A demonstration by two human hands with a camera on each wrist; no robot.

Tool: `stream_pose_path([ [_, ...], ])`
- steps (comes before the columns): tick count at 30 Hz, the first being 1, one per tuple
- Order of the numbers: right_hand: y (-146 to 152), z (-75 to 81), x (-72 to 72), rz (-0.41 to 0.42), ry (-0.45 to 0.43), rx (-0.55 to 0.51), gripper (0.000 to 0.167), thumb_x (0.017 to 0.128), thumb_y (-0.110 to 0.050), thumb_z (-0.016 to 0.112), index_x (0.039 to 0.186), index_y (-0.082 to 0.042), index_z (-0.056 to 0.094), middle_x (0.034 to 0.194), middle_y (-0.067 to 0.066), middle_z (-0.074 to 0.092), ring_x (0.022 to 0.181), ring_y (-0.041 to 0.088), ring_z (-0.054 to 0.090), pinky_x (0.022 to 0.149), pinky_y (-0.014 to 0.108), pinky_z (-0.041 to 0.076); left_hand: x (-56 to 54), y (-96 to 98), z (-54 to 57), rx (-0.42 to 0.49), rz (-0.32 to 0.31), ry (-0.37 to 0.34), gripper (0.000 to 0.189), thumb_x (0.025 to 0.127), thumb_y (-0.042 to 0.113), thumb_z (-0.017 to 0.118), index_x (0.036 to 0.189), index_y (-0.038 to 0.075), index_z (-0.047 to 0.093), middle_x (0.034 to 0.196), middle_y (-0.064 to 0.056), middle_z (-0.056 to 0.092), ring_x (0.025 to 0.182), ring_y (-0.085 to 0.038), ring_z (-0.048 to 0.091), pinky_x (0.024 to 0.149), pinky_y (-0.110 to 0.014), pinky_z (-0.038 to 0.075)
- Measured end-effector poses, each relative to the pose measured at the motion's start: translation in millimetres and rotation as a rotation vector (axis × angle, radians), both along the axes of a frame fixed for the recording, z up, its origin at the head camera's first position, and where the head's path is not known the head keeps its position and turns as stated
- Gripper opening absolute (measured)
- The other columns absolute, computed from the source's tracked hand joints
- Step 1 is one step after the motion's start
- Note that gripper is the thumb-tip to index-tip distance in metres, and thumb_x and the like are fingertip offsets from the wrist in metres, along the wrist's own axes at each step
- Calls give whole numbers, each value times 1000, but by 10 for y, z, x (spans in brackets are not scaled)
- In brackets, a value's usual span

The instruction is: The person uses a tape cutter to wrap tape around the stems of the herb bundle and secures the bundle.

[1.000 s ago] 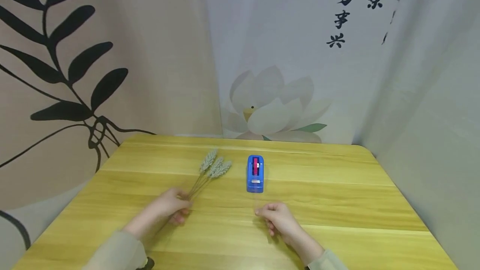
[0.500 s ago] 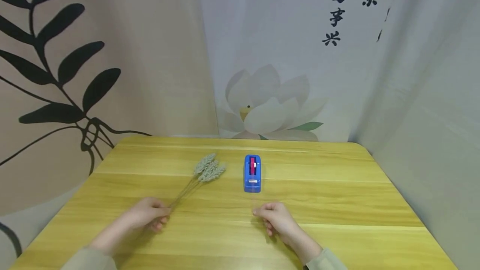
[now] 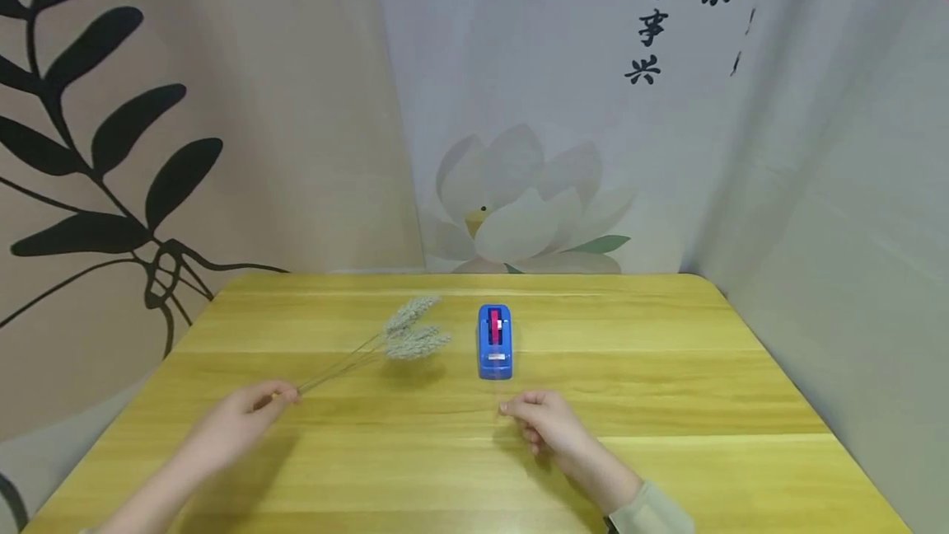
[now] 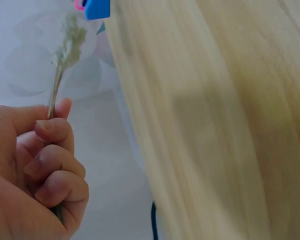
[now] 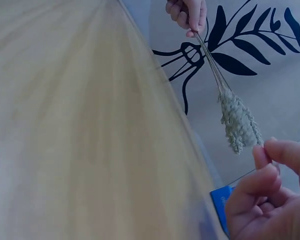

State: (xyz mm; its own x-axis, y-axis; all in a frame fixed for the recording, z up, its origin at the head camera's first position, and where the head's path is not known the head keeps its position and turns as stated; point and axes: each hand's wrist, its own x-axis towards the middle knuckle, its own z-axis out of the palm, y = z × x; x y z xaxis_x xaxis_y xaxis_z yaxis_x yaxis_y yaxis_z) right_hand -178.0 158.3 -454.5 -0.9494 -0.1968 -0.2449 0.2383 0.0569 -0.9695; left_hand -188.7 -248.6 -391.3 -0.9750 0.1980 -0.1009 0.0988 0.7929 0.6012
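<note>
My left hand (image 3: 248, 419) holds a small bunch of dried grass stems (image 3: 348, 363) by the lower ends. Its pale grey-green seed heads (image 3: 415, 343) point right, above the table and left of a blue tape dispenser (image 3: 494, 343). In the left wrist view the fingers curl round the stems (image 4: 55, 92). The dispenser carries a red-pink core. Just in front of it, my right hand (image 3: 552, 427) pinches with thumb and forefinger at the end of a faint clear tape strip (image 3: 497, 391). The right wrist view shows those fingertips (image 5: 270, 150) pressed together.
The yellow wood-grain table (image 3: 689, 402) spreads under both hands, its far edge meeting a pale curtain (image 3: 311, 122). Printed leaves, a lotus and black characters cover the cloth. More curtain hangs along the right side.
My left hand has moved left and lifted, drawing the dried grass along and tilting it flatter, with its seed heads spreading. The right hand stays nearly in place before the dispenser. The head view has shifted slightly.
</note>
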Motion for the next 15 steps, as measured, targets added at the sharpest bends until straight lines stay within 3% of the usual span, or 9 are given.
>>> stream_pose_path([
  [4, 19, 64, -33, 6, -2, -16, 28, 89, -20, 66, 99, 6, 65, 57, -7, 40, 48, 4, 34, 44, 16, 34, 48, -43, 37, 36, -23, 20, 50, 103, 46, 40, 119, 7, 67, 125, -24, 60, 111, -45, 56, 80, -60, 48],
  [5, 25, 82, -40, 13, 0, -18, 29, 89, -20, 66, 100, 7, 65, 57, -7, 40, 48, 4, 34, 44, 16, 34, 54, -52, 32, 44, -32, 25, 49, 102, 45, 41, 118, 7, 68, 117, -23, 63, 107, -43, 58, 80, -58, 49],
  [8, 44, 131, -62, 37, 1, -27, 34, 90, -20, 65, 105, 11, 63, 58, -7, 40, 48, 4, 34, 45, 16, 34, 62, -84, -10, 72, -55, 23, 43, 101, 41, 49, 114, 7, 70, 91, -14, 66, 78, -26, 60, 67, -42, 51],
  [11, 64, 181, -97, 56, 8, -39, 35, 91, -19, 63, 107, 12, 61, 58, -7, 39, 49, 5, 34, 45, 16, 34, 63, -103, -78, 83, -66, 9, 38, 99, 39, 53, 110, 8, 71, 76, -3, 58, 58, -12, 40, 51, -29, 39],
  [15, 78, 261, -156, 61, 19, -59, 30, 92, -18, 62, 103, 9, 64, 58, -6, 39, 49, 6, 34, 46, 17, 36, 76, -84, -164, 71, -111, 25, 33, 98, 41, 54, 101, 13, 72, 81, 1, 64, 56, -9, 39, 48, -27, 37],
])
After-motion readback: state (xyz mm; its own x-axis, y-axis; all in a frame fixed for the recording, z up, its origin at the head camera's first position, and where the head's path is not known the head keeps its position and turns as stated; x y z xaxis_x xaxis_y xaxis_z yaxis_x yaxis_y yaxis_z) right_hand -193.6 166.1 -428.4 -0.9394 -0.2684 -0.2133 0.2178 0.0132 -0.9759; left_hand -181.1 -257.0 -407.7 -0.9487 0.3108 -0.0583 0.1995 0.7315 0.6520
